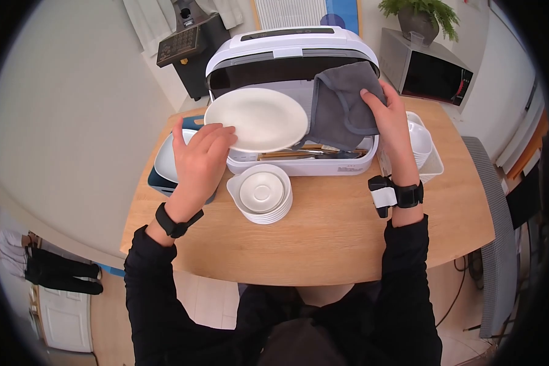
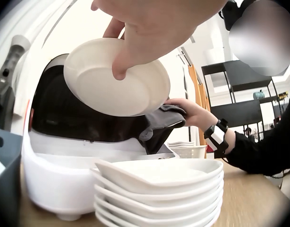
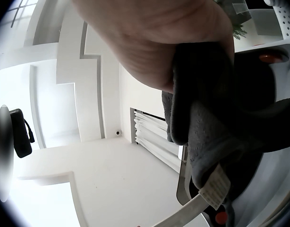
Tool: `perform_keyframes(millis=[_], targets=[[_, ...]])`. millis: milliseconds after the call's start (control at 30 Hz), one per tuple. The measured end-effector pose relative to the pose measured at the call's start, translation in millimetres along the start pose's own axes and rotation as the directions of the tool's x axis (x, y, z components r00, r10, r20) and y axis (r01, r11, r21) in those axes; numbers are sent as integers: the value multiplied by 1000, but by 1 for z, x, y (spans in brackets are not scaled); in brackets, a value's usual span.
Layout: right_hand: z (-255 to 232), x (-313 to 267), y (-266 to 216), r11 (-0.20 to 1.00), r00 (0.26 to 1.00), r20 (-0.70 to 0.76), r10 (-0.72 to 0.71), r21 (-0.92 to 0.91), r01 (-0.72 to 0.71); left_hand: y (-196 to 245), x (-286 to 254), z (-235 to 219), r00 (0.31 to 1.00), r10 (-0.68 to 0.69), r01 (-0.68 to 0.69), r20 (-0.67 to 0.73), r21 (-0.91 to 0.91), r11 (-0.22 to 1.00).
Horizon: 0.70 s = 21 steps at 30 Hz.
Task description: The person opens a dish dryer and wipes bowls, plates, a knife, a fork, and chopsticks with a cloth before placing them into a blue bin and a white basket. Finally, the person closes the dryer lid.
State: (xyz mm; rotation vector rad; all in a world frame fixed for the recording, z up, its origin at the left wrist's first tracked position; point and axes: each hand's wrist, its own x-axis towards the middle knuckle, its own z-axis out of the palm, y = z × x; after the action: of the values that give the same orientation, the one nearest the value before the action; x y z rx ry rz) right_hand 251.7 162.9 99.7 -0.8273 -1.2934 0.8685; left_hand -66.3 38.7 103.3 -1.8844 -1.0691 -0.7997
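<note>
My left hand (image 1: 202,155) pinches the near left rim of a white oval plate (image 1: 259,119), thumb on one face and fingers at the other in the left wrist view. The plate is tilted over the front of a white cabinet (image 1: 299,166) with a raised dark lid. A grey cloth (image 1: 341,110) hangs from my right hand (image 1: 391,119), gripped between thumb and fingers, just right of the plate. In the right wrist view the cloth (image 3: 211,142) shows a white label. Chopsticks and other cutlery (image 1: 311,152) lie along the cabinet's front inside.
A stack of white bowls (image 1: 261,194) stands in front of the cabinet. On the left is a blue bin (image 1: 160,183) holding white dishes; on the right, a white basket (image 1: 433,165) with bowls. A microwave (image 1: 430,70) stands behind. Another person (image 1: 49,262) is at far left.
</note>
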Motion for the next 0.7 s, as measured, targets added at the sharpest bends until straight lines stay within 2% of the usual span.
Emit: perform_keyframes(millis=[100, 267, 300, 433, 533, 633, 700], targets=[[2, -1, -6, 959, 977, 158, 145, 220, -178, 5, 1, -13, 990, 140, -138, -27, 69, 988], [21, -16, -15, 759, 877, 398, 271, 472, -449, 13, 3, -10, 958, 273, -262, -92, 113, 958], [23, -19, -16, 708, 848, 451, 278, 500, -499, 14, 3, -8, 956, 277, -266, -100, 111, 957], [27, -28, -22, 731, 775, 550, 312, 381, -565, 16, 3, -3, 953, 280, -270, -117, 91, 958], [41, -35, -10, 908, 870, 449, 204, 245, -339, 16, 7, -2, 943, 302, -290, -139, 102, 952], [46, -35, -9, 923, 917, 364, 161, 274, -271, 14, 4, 3, 963, 245, -244, -111, 21, 970], [47, -36, -11, 942, 946, 296, 134, 259, -214, 17, 8, -1, 992, 124, -126, -32, -60, 990]])
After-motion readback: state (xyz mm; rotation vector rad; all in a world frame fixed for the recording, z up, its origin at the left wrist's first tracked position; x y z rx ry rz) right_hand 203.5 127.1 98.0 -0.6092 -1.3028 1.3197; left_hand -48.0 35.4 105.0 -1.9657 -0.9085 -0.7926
